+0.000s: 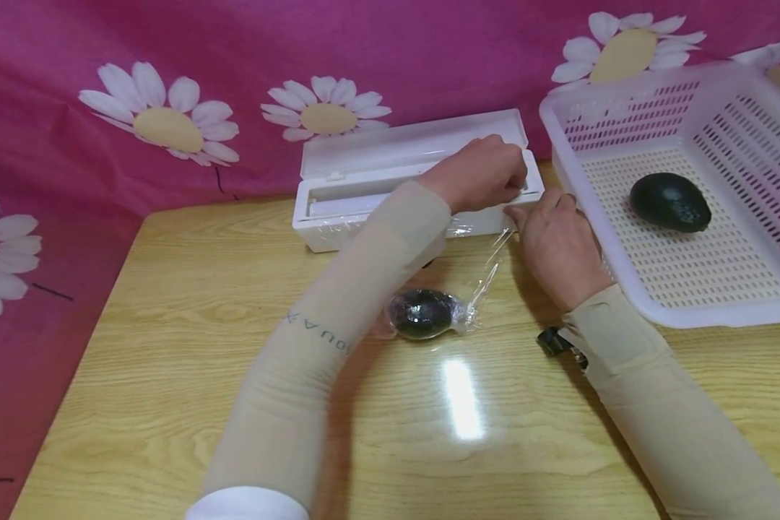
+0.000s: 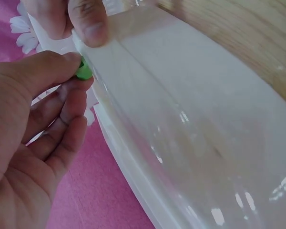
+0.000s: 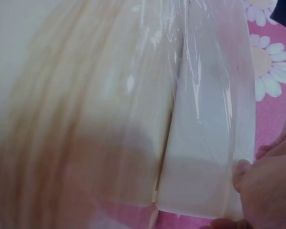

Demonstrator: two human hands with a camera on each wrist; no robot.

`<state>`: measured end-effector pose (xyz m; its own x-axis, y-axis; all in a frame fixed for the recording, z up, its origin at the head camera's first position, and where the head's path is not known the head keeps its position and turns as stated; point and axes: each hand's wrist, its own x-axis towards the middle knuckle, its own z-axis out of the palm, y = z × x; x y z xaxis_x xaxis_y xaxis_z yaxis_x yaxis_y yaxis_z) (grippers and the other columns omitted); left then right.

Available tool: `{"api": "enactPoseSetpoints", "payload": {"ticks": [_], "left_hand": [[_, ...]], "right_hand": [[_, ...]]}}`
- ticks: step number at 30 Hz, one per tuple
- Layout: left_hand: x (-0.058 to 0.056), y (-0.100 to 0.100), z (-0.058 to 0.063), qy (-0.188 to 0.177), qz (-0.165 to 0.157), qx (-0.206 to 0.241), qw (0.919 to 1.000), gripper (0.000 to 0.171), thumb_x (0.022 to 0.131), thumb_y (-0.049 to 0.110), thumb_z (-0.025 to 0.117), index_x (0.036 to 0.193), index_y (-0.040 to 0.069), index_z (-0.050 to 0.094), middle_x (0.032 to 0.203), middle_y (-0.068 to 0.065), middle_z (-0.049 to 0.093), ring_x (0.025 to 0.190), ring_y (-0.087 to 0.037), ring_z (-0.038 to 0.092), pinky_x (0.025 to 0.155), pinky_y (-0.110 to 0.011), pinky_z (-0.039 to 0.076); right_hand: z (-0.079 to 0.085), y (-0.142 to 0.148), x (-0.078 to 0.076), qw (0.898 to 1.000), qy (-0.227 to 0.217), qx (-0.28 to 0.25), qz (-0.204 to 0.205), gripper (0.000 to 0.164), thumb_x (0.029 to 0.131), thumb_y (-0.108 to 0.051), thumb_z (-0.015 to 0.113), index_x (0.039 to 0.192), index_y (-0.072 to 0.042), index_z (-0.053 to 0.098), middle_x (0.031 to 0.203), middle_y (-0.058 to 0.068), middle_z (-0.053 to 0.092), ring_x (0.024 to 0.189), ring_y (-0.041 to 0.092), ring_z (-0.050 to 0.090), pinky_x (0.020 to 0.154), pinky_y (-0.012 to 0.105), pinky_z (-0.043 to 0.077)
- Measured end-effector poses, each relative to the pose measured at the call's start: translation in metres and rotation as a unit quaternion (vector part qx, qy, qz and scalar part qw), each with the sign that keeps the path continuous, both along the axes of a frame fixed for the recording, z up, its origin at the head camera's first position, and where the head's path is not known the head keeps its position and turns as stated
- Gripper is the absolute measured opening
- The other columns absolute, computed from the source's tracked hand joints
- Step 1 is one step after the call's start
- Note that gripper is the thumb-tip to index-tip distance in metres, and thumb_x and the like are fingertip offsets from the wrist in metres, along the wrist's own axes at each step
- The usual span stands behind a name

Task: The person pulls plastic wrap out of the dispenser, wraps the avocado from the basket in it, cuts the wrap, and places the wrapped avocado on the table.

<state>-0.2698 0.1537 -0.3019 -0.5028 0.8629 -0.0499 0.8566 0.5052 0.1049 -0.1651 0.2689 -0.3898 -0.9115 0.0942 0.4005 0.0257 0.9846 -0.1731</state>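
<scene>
In the head view, my left hand (image 1: 481, 173) reaches across the right end of a white cling film dispenser box (image 1: 338, 238) with its lid raised. The left wrist view shows its thumb and forefinger pinching a small green slide cutter (image 2: 85, 70) at the box's edge. My right hand (image 1: 559, 249) grips the box's right front corner, its thumb (image 2: 94, 33) on the front face. Clear film (image 3: 200, 95) drapes over the box front. An avocado (image 1: 420, 314) lies wrapped in film before the box, partly behind my left forearm; a twisted strip of film runs from it toward the box.
To the right stands a white perforated plastic basket (image 1: 721, 318) with one dark avocado (image 1: 671, 202) in it. A pink cloth with daisies (image 1: 266, 43) hangs behind the wooden table (image 1: 169, 325). A film roll (image 1: 347, 206) lies inside the box.
</scene>
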Motion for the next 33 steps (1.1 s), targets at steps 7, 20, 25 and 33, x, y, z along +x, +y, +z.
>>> {"api": "enactPoseSetpoints", "payload": {"ticks": [7,20,25,33], "left_hand": [[-0.002,-0.02,0.002,-0.002,0.004,0.008,1.0,0.03,0.095,0.007,0.053,0.067,0.018,0.057,0.065,0.006,0.038,0.075,-0.016,0.038,0.069,-0.024,0.032],[-0.004,-0.05,-0.003,-0.023,0.017,0.016,0.9995,0.024,0.094,0.005,0.053,0.085,0.013,0.074,0.074,0.003,0.052,0.077,-0.013,0.045,0.074,-0.023,0.039],[-0.003,-0.061,-0.003,-0.034,0.017,0.027,0.9989,0.026,0.092,0.002,0.051,0.073,0.015,0.065,0.07,0.003,0.047,0.074,-0.012,0.042,0.071,-0.023,0.036],[-0.004,-0.082,-0.002,-0.039,0.021,0.041,0.9982,0.028,0.09,-0.001,0.05,0.068,0.016,0.056,0.069,0.002,0.043,0.072,-0.012,0.038,0.071,-0.023,0.033]], "right_hand": [[0.003,-0.002,-0.002,1.0,-0.024,-0.015,0.006,0.058,0.111,-0.035,0.043,0.103,0.021,0.051,0.089,0.036,0.057,0.08,0.056,0.064,0.064,0.063,0.056],[0.002,-0.002,0.0,0.997,-0.059,-0.053,0.006,0.059,0.112,-0.036,0.04,0.106,0.023,0.046,0.088,0.036,0.053,0.081,0.059,0.061,0.066,0.066,0.053],[0.0,-0.003,0.0,0.996,-0.056,-0.064,-0.001,0.06,0.112,-0.037,0.041,0.107,0.023,0.045,0.089,0.038,0.054,0.081,0.061,0.061,0.067,0.068,0.052],[0.001,-0.001,0.001,0.999,-0.036,-0.028,0.006,0.06,0.111,-0.035,0.042,0.105,0.025,0.046,0.084,0.037,0.053,0.076,0.06,0.061,0.061,0.067,0.053]]}}
